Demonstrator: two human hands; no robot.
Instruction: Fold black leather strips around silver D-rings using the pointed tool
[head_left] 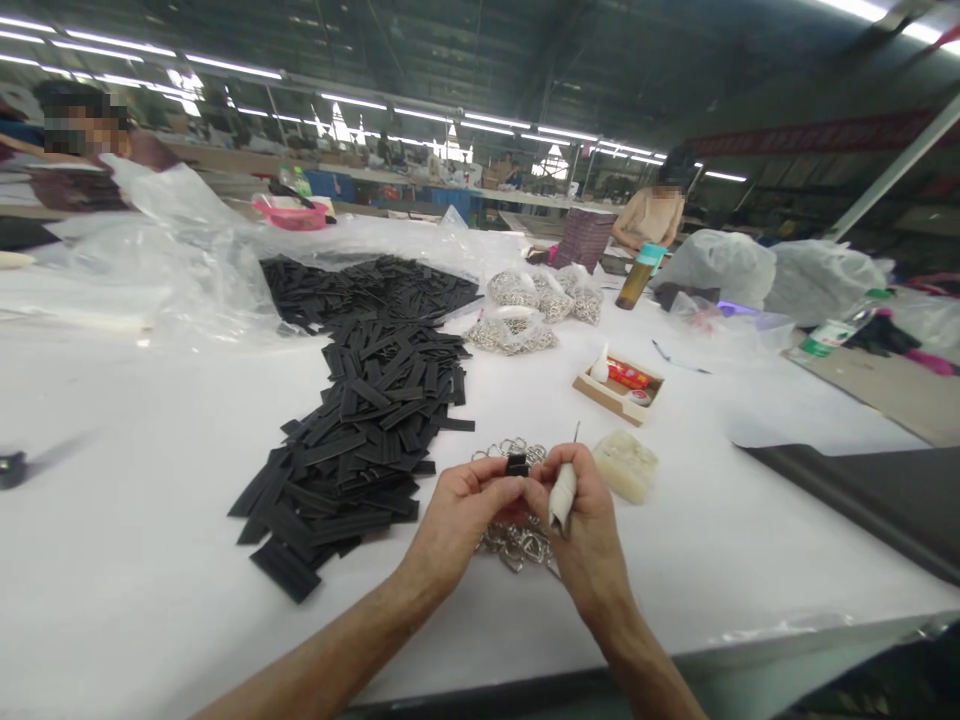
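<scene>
My left hand [469, 510] pinches a small black strip [517, 465], which looks folded, between thumb and fingers. Beside it, my right hand [581, 510] is wrapped round a tool with a pale wrapped handle [562, 497]; its thin metal tip points up and away. The right fingertips also meet at the black strip. Under and behind both hands lie shiny metal rings [514, 548], partly covered by them. To the left spreads a large heap of flat black strips [360, 430].
Right of my hands are a yellowish translucent block [626, 467] and a small open box [616, 398]. Bags of metal rings [512, 330], a bottle [640, 276] and plastic sheeting [187, 250] lie farther back. Dark sheet material [862, 495] lies right. Two people sit beyond.
</scene>
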